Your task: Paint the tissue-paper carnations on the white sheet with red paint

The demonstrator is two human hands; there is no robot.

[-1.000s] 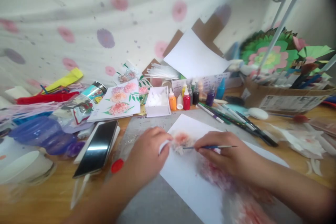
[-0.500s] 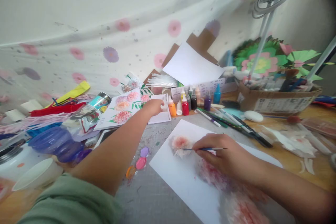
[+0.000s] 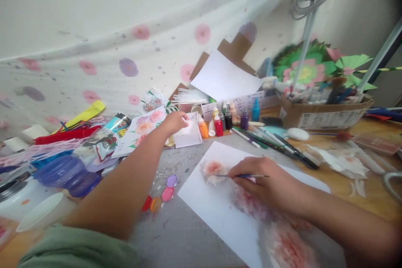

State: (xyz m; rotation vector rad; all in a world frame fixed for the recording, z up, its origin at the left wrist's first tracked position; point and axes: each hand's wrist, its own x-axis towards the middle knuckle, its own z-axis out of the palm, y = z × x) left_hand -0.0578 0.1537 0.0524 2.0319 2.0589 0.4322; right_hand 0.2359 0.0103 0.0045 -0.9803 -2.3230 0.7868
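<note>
Centre frame: my right hand pinches the brush pen-fashion, lying low so its tip meets the flower on the paper. Above left, my left hand, arm at full stretch, narrows on a white wad over the box, which stands within reach beside the bottles

1. Your sheet is white, with soft pink and peach blooms spreading across it.
2. Your brush has a blue handle.
3. The box is plain white.
4. The bottles run orange, red, black, purple, then blue.
5. The caps are red, orange, pink and lilac.
6. The card shows pink and orange flowers with green leaves.
7. The cloth is white, dotted with pink and purple flowers.
8. The paper flower is green and pink with a yellow centre.
9. Your sleeve is green.
</note>
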